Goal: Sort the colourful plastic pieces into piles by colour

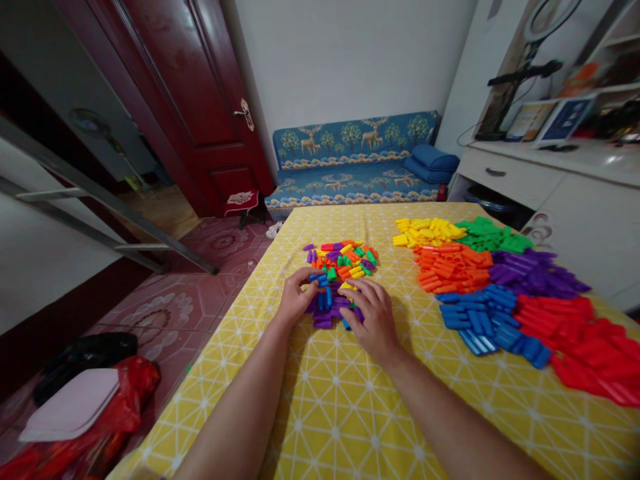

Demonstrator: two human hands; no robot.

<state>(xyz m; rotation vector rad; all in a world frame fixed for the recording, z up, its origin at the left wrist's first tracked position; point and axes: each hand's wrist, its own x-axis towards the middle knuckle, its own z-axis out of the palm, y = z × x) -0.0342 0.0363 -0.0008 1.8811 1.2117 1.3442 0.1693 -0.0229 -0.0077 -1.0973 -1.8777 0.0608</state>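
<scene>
A mixed pile of small plastic pieces (pixel 345 260) in several colours lies on the yellow tablecloth, with purple pieces (pixel 324 321) along its near side. My left hand (pixel 296 298) is at the pile's left edge, its thumb and forefinger closed around a blue plastic piece (pixel 318 277). More blue pieces (pixel 325 299) lie on the purple ones between my hands. My right hand (pixel 373 315) rests over the right side of the pile, fingers apart and curved, close to purple and yellow pieces. Its fingertips partly cover the pieces beneath.
Sorted heaps stand at the right: yellow (pixel 427 232), green (pixel 493 235), orange (pixel 453 267), purple (pixel 535 273), blue (pixel 483 317) and red (pixel 595 347). A blue patterned sofa (pixel 350 180) is beyond the table (pixel 340 413). A metal ladder (pixel 100 200) leans at the left.
</scene>
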